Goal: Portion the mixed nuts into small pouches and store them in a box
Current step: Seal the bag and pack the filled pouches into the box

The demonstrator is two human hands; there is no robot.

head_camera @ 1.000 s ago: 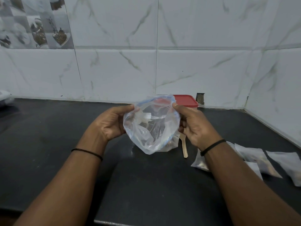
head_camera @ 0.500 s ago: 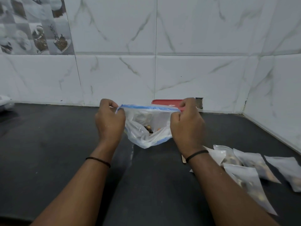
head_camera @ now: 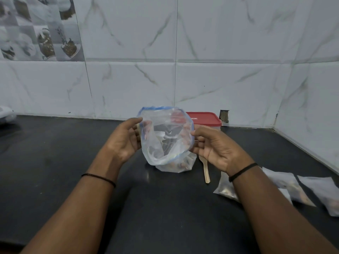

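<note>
Clear blue-rimmed zip bag (head_camera: 166, 142) of nuts, mouth open, upright on black counter (head_camera: 55, 162).

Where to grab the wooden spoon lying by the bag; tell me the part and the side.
Take the wooden spoon by its long flat handle, the end nearest you, coming from above with the right hand. The bowl end lies tucked against the open zip bag, partly under that hand, while the handle lies bare on the dark counter.

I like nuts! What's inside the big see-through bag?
A few brown nuts lie at the bottom of the zip bag. Crumpled plastic blurs them, so kinds and count can't be told.
</note>
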